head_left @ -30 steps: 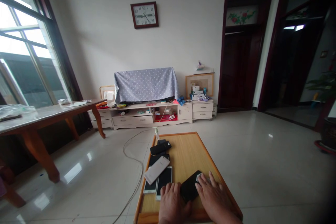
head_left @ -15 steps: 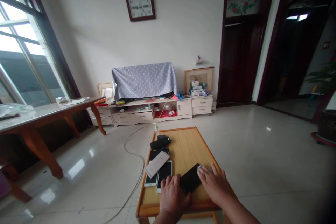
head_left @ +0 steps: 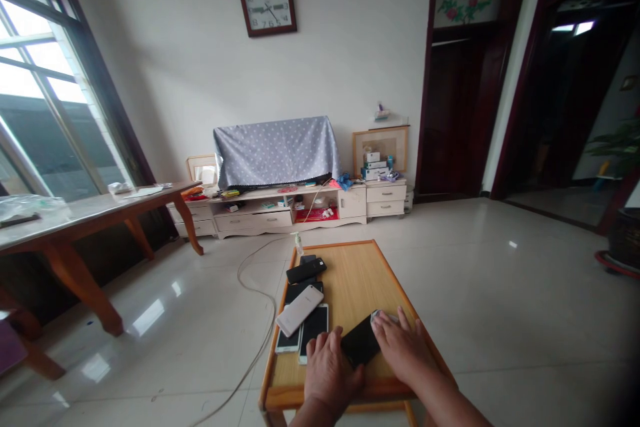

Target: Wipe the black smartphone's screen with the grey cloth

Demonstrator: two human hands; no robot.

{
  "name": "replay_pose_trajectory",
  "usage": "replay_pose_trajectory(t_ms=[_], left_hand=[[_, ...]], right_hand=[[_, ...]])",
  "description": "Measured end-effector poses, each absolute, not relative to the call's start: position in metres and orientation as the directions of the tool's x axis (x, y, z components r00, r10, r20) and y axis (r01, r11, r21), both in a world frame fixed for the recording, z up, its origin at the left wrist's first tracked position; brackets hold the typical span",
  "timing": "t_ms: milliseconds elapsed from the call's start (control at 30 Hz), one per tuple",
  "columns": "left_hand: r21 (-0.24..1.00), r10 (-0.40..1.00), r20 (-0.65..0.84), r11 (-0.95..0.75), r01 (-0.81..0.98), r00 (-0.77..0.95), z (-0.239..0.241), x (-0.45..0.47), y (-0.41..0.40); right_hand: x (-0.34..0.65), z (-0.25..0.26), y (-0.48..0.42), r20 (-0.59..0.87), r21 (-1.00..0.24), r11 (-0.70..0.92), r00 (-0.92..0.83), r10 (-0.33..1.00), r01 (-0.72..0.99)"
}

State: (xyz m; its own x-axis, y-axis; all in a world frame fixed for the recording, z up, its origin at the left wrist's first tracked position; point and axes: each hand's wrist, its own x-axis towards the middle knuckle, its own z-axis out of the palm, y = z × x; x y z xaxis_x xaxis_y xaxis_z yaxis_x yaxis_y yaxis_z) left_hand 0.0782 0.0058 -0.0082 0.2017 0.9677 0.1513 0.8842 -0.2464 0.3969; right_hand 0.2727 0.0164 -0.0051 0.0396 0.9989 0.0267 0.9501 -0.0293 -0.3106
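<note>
A black smartphone (head_left: 359, 340) lies aslant on the small wooden table (head_left: 363, 275), its dark face up. My left hand (head_left: 327, 367) holds its lower left end, thumb at the near edge and fingers at the far side. My right hand (head_left: 400, 347) presses a small pale cloth or wipe (head_left: 375, 315) on the upper right end; most of that piece is hidden under the fingers. Left of my hands lie several more phones: a pinkish one (head_left: 300, 311) slanting over white-framed ones (head_left: 315, 332), and a black one (head_left: 306, 271) farther back.
A clear pump bottle (head_left: 299, 244) stands at the table's far left corner. A pale cable (head_left: 274, 320) runs along the floor to the left. A larger table (head_left: 95, 213) stands at left, and a low white cabinet (head_left: 350, 205) against the wall.
My right hand has slid slightly left and up along the phone with the cloth. My left hand stays at the phone's lower end. The view has shifted a little.
</note>
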Motion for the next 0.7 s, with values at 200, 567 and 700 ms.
replay_pose_trajectory(t_ms=[200,567,700], left_hand=[[0.407,0.964,0.163,-0.258,0.876,0.208,-0.019,0.074,0.011],[0.393,0.966,0.178,-0.246,0.886,0.189,-0.02,0.076,0.012],[0.387,0.964,0.126,-0.264,0.883,0.233,-0.017,0.073,0.014]], right_hand=[[0.226,-0.014,-0.004,0.046,-0.443,0.268,-0.277,0.96,0.855],[0.226,-0.015,0.019,0.016,-0.383,0.136,-0.14,0.99,0.914],[0.214,-0.02,0.017,0.03,-0.399,0.224,-0.231,0.972,0.889]])
